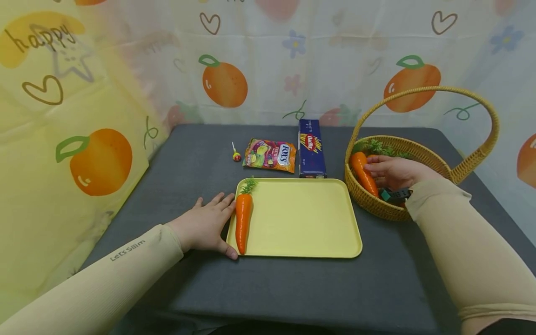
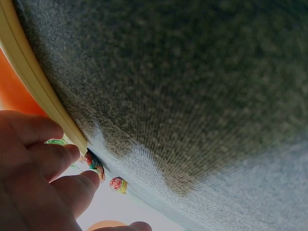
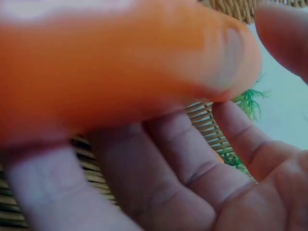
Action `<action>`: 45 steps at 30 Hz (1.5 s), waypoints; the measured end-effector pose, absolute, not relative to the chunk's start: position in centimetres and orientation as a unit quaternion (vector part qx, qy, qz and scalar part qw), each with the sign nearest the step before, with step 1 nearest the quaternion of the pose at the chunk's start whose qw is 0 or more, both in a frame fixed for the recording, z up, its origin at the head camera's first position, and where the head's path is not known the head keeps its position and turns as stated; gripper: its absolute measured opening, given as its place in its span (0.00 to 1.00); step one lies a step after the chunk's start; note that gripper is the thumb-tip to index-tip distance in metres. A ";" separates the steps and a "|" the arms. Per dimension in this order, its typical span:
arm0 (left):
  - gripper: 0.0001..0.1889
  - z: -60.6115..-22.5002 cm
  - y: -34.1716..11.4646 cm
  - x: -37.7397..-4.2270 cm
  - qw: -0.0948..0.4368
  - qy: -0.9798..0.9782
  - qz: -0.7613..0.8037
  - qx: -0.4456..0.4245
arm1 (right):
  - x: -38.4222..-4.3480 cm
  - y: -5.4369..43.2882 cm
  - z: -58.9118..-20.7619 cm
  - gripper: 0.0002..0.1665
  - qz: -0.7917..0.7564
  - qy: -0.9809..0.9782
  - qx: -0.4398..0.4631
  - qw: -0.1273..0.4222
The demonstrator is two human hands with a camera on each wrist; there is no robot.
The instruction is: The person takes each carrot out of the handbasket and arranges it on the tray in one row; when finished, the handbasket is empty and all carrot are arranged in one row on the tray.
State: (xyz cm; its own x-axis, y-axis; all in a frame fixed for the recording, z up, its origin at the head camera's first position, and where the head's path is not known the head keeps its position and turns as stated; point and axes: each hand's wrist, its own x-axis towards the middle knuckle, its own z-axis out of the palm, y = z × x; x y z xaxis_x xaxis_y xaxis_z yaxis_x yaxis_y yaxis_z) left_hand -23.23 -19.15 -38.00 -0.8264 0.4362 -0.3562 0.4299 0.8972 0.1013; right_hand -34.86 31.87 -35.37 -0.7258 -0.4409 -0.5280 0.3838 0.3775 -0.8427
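Note:
In the head view my left hand (image 1: 207, 225) lies with fingers spread at the left rim of a yellow tray (image 1: 297, 218), its thumb by the near corner. An orange toy carrot (image 1: 243, 223) with a green top lies along the tray's left side. At the right, my right hand (image 1: 395, 170) reaches into a wicker basket (image 1: 377, 211) and holds a second orange carrot (image 1: 363, 174). Close up in the right wrist view, the fingers (image 3: 159, 173) curl under that carrot (image 3: 120, 72), and the thumb stands off its end. More green tops (image 1: 378, 148) show inside the basket.
Behind the tray lie a lollipop (image 1: 236, 155), a Fox's candy bag (image 1: 270, 155) and a blue Barilla spaghetti box (image 1: 311, 149). The basket's tall handle (image 1: 444, 88) arches over its opening. A patterned curtain (image 1: 268, 60) hangs behind the grey table (image 1: 301, 288).

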 end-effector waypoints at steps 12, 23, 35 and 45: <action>0.79 -37.9 -19.2 -23.2 0.189 0.956 0.011 0.225 | -34.4 31.3 -35.2 0.34 -0.624 0.717 -0.002 0.310; 0.79 -37.7 -19.1 -23.2 0.189 0.955 0.011 0.227 | -32.6 32.6 -32.7 0.27 -0.753 0.617 0.024 0.227; 0.79 -37.7 -19.2 -23.3 0.188 0.957 0.003 0.223 | -28.5 29.9 -31.1 0.28 -0.819 0.556 -0.044 0.135; 0.79 -37.8 -19.2 -23.2 0.183 0.956 0.007 0.228 | -25.5 23.9 -31.8 0.29 -0.820 0.558 -0.057 0.115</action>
